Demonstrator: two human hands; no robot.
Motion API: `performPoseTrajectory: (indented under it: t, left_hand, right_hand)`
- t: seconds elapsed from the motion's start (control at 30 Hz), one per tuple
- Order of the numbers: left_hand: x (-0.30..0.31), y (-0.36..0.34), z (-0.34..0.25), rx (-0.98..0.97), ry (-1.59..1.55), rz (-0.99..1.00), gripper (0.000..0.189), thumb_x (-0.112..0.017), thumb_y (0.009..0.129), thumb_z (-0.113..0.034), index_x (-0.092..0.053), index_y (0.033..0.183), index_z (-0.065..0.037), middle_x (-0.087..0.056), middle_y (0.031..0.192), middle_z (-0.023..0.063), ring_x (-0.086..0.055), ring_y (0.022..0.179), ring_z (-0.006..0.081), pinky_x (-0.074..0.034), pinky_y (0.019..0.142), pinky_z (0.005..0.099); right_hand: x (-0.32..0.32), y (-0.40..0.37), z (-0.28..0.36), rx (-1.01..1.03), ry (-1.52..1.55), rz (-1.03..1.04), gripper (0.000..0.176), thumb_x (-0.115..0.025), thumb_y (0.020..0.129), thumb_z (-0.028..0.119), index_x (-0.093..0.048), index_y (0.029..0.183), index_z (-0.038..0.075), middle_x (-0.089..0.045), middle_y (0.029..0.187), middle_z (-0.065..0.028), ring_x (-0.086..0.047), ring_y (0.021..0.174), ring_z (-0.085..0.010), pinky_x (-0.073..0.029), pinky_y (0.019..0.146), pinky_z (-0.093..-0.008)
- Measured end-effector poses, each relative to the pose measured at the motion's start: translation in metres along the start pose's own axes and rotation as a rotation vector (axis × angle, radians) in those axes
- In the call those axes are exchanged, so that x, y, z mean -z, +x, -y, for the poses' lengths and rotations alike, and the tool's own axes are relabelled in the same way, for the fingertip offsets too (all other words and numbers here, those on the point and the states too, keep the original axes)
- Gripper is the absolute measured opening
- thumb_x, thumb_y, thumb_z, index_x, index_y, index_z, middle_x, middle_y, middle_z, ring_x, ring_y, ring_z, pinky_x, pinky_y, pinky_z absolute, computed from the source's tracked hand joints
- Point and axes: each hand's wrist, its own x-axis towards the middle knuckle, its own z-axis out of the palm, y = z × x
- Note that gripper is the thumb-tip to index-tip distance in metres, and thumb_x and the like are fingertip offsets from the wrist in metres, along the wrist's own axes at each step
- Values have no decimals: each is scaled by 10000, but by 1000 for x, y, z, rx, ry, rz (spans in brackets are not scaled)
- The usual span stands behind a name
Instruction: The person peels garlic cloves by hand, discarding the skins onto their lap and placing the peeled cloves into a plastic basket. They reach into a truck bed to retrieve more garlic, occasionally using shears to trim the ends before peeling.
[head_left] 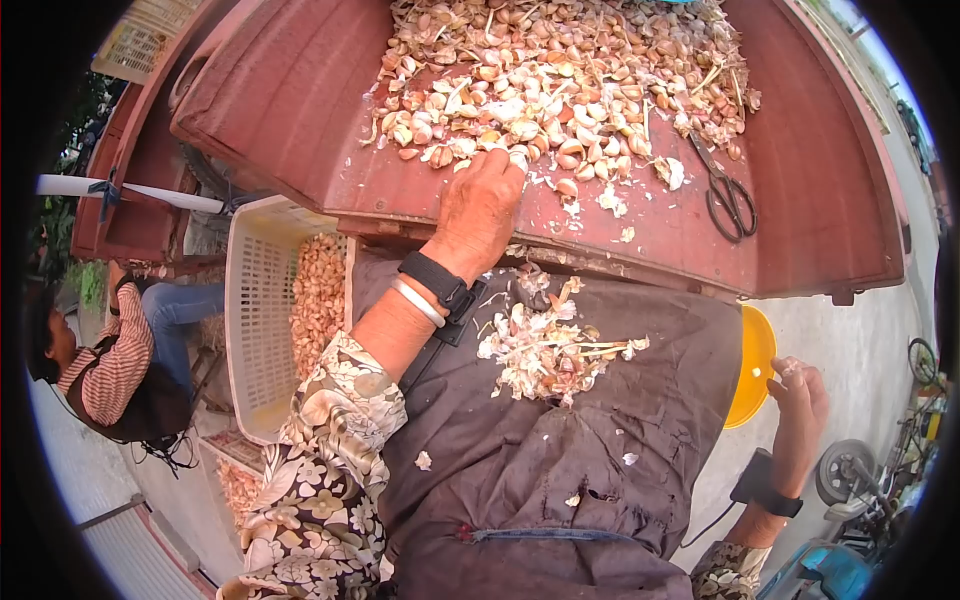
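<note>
Because garlic cloves lie loose, pinch singly

Left hand, fingers together, touches them on the red tray, grip unclear. Probably light, firm, slick; hold plump sides. Beside the yellow basin, the right hand curls, grip unclear.

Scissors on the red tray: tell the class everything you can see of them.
The scissors look metal, with dark handles forming two open loops and slim blades that appear closed or nearly so. They lie flat on the red tray, toward the right of the picture, loops nearer the wearer, blades pointing away toward the garlic. Nobody is holding them; whether their tips touch garlic is unclear.
</note>
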Motion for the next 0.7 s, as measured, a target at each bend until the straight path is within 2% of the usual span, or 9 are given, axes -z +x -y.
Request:
performPoseTrajectory:
  t: [0.03, 0.1, 0.17, 0.23, 0.3, 0.4, 0.5, 0.53, 0.7]
  left_hand:
    - [-1, 3, 2, -4, 7, 14, 228, -583, 739, 57, -592, 952, -23, -542, 909, 142, -574, 875, 352, -486, 702, 425]
    - [-4, 7, 3, -13, 19, 40, 203, -581, 731, 49, -581, 915, -38, -523, 870, 138, -566, 841, 349, -483, 697, 430]
    - [-3, 8, 1, -38, 40, 65, 219, -587, 725, 49, -587, 923, -44, -527, 881, 139, -568, 848, 347, -487, 701, 426]
    - [1, 10, 3, -68, 52, 66, 206, -592, 720, 44, -578, 908, -39, -531, 889, 138, -572, 863, 340, -492, 710, 425]
    - [3, 10, 4, -99, 38, 55, 168, -597, 717, 36, -555, 868, -22, -534, 893, 137, -576, 886, 329, -498, 726, 426]
    - [29, 1, -12, 61, -133, -111, 171, -630, 752, 36, -566, 902, -16, -543, 875, 117, -599, 833, 285, -506, 698, 384]
    - [32, -29, -13, 369, -711, -123, 120, -587, 902, -50, -595, 1017, -16, -604, 957, 66, -634, 777, 173, -486, 630, 297]
    - [51, -35, -23, 658, -1049, 33, 122, -557, 942, -78, -591, 1035, -6, -633, 984, 60, -623, 771, 106, -463, 620, 227]
    - [47, -73, -29, 871, -1500, -24, 161, -535, 943, -92, -580, 1073, -9, -650, 950, 71, -624, 768, 119, -448, 632, 211]
  right_hand:
    - [-8, -6, 9, -92, 150, 101, 125, -610, 928, 176, -649, 905, 60, -616, 1056, -83, -607, 862, -172, -459, 838, -336]
    - [-57, -15, 44, -81, 276, 429, 88, -630, 892, 129, -639, 900, 41, -609, 1087, -107, -621, 881, -237, -464, 846, -359]
    - [-104, 1, 70, 282, -146, 728, 103, -648, 836, 84, -600, 888, 10, -613, 1042, -135, -626, 898, -336, -473, 822, -370]
    - [-141, 21, 70, 503, -405, 716, 137, -638, 817, 81, -578, 916, 7, -592, 1040, -172, -594, 898, -405, -473, 779, -401]
    - [-184, 54, 78, 344, -449, 552, 149, -623, 833, 83, -586, 968, 31, -580, 1053, -190, -565, 944, -422, -461, 764, -453]
    - [-239, 93, 67, 601, -382, 374, 155, -608, 858, 99, -585, 997, 35, -577, 989, -180, -579, 878, -398, -461, 739, -462]
    - [-268, 109, 60, 687, -463, 313, 138, -616, 859, 92, -591, 975, 22, -593, 927, -156, -593, 823, -354, -465, 717, -431]
    - [-269, 113, 59, 698, -468, 312, 130, -616, 853, 84, -585, 962, 22, -594, 932, -157, -590, 818, -355, -465, 717, -430]
    - [-262, 116, 48, 738, -416, 323, 118, -627, 819, 61, -566, 910, 18, -600, 876, -146, -589, 784, -334, -476, 701, -406]
